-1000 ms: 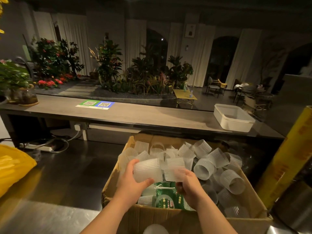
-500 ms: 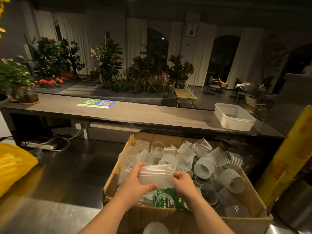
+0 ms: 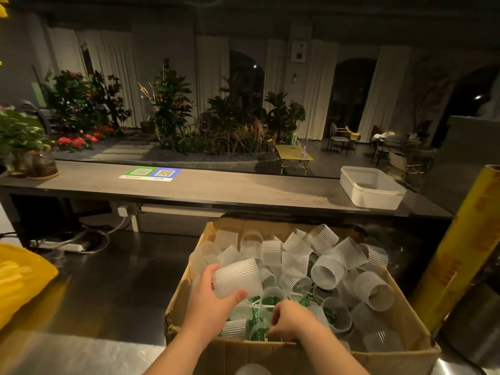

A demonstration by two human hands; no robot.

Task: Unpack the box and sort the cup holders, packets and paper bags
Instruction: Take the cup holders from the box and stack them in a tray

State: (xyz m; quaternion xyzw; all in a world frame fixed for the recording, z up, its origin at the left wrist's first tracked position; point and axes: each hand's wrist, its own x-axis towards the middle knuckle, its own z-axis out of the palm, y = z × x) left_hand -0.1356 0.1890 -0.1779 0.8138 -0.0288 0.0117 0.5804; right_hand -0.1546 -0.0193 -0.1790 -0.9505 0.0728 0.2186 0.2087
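Note:
An open cardboard box (image 3: 311,355) stands in front of me, filled with several translucent ribbed cup holders (image 3: 328,272). Green printed packets (image 3: 257,318) lie underneath them near the box's front. My left hand (image 3: 208,301) grips a nested stack of cup holders (image 3: 236,277) above the box's left side. My right hand (image 3: 293,319) is down in the box at the front, its fingers curled among the green packets and a cup holder; what it grips is hidden.
A long grey counter (image 3: 216,190) runs behind the box, bearing a white plastic tub (image 3: 370,188) at right and a QR-code sign (image 3: 150,173). A yellow bag (image 3: 21,277) lies at left, a yellow film roll (image 3: 457,250) leans at right.
The two stacks were pushed together into one, now held in my left hand alone. My right hand let go and dropped into the front of the box.

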